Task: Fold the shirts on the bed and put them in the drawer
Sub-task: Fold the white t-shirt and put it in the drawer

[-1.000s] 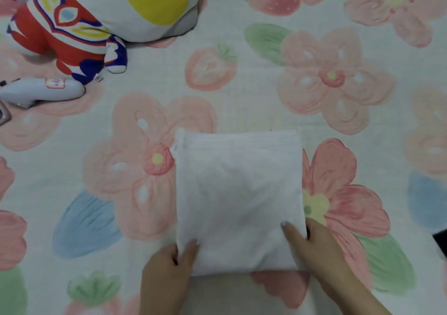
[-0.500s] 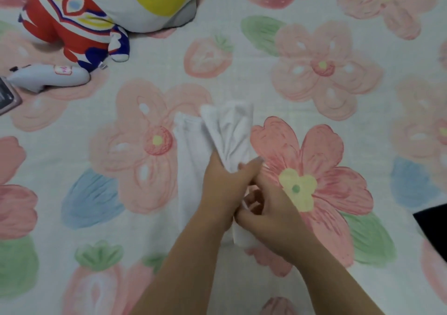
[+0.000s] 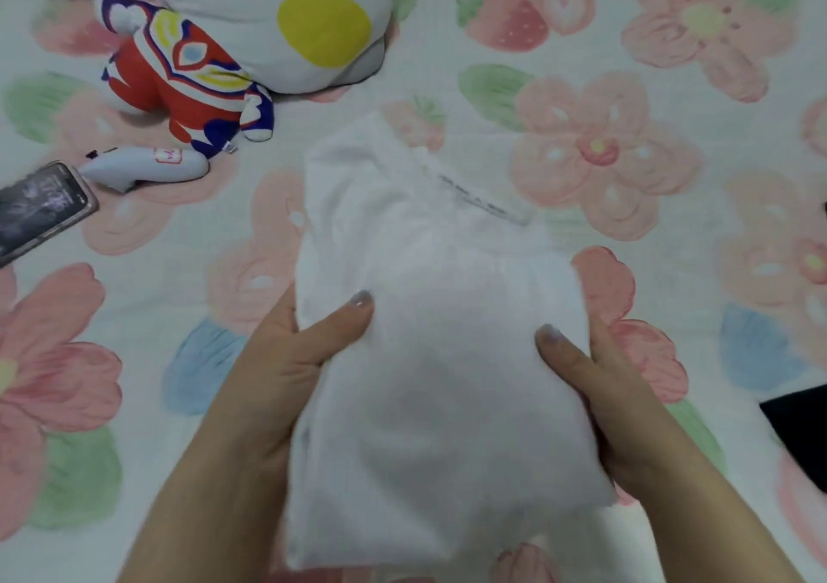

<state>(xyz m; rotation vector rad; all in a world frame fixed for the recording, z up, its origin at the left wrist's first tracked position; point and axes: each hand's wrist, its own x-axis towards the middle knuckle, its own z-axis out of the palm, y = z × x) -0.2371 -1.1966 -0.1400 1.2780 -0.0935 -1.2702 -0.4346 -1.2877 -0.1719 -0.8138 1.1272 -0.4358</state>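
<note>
White shirt point(image 3: 447, 381) fills left hand point(image 3: 277, 372) and right hand point(image 3: 626, 399), fingers seemingly beneath.

Folded white shirt point(image 3: 447, 359) between both hands, left hand point(image 3: 286, 381) and right hand point(image 3: 613, 403), thumbs on top, above flowered bedsheet point(image 3: 626, 90).

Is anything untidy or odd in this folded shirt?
Yes. The shirt, held at its sides by the left hand and right hand, is neat near the person, but its far end is rumpled and a printed strip lies askew there.
</note>
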